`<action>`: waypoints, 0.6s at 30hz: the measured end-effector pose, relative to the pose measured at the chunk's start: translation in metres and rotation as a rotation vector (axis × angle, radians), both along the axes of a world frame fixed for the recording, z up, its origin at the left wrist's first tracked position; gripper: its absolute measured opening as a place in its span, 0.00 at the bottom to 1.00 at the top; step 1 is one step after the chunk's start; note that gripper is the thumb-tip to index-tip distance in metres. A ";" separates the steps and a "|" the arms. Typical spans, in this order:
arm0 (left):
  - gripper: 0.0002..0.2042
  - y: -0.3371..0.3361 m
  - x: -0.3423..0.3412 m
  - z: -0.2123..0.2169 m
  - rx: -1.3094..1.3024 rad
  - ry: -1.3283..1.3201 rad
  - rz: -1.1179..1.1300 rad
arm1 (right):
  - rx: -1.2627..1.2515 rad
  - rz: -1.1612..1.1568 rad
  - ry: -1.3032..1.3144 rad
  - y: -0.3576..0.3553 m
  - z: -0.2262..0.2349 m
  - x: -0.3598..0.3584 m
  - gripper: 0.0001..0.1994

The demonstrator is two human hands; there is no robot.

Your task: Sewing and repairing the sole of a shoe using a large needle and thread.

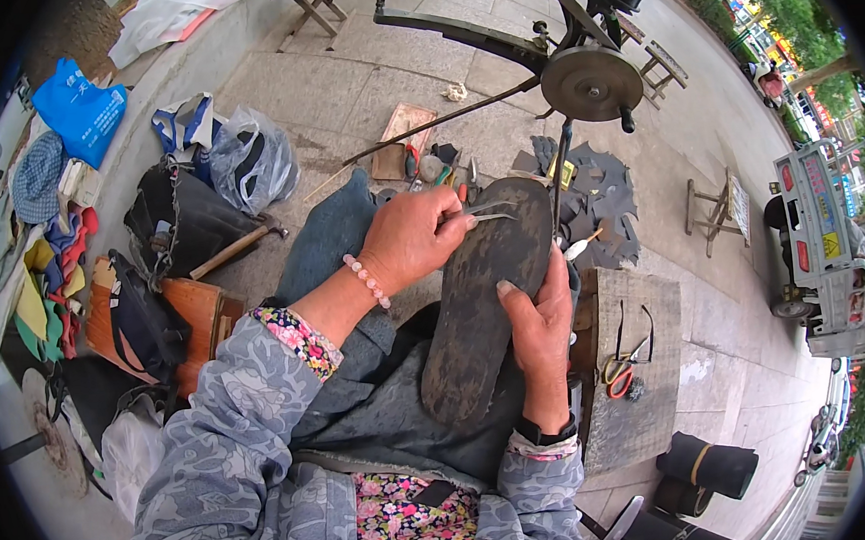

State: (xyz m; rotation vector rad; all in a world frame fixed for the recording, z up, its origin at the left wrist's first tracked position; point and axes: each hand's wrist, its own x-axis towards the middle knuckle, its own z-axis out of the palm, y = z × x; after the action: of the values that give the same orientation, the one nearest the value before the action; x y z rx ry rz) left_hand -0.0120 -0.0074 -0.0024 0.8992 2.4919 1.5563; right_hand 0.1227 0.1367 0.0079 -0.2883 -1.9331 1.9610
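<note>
Fingers (454, 211) of the left hand (410, 236) pinch slim metal tweezers (488, 209) pointing right across the dark worn shoe sole (485, 301); the right hand (542, 328) grips its right edge, long axis running toe-up from the lap.

The paved ground (359, 84) of grey stone slabs carries most of the things. On it lie a hammer (235, 248) with a wooden handle, a clear plastic bag (252, 160), a dark bag (183, 217), a flat wooden board (402, 138) and a heap of dark rubber scraps (603, 198). Small folding stools (717, 208) stand farther off. A low wooden stand (627, 357) at the right bears scissors (622, 362) with orange handles. Dark rolls (712, 463) lie near it.
</note>
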 end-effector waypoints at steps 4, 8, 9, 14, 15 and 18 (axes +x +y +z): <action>0.12 0.000 0.000 0.002 -0.013 -0.018 0.003 | -0.025 0.008 -0.013 -0.001 0.002 0.000 0.33; 0.12 0.000 0.000 0.001 -0.036 -0.044 0.000 | -0.011 0.016 -0.033 -0.001 0.005 0.001 0.34; 0.11 0.001 0.000 0.000 -0.022 -0.023 -0.002 | -0.013 0.016 -0.033 -0.001 0.004 0.002 0.34; 0.09 0.000 0.000 -0.002 -0.004 0.000 -0.007 | -0.018 0.018 -0.038 0.000 0.002 0.001 0.34; 0.09 0.001 0.000 -0.002 -0.001 0.003 -0.009 | -0.017 0.014 -0.037 0.000 0.002 0.002 0.34; 0.10 0.002 0.001 0.000 -0.007 0.002 -0.011 | -0.018 0.016 -0.030 0.001 0.002 0.002 0.34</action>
State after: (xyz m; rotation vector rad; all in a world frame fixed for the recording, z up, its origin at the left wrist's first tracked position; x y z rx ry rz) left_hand -0.0114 -0.0052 -0.0020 0.9119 2.4881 1.5438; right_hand 0.1244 0.1374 0.0102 -0.3102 -1.9424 1.9964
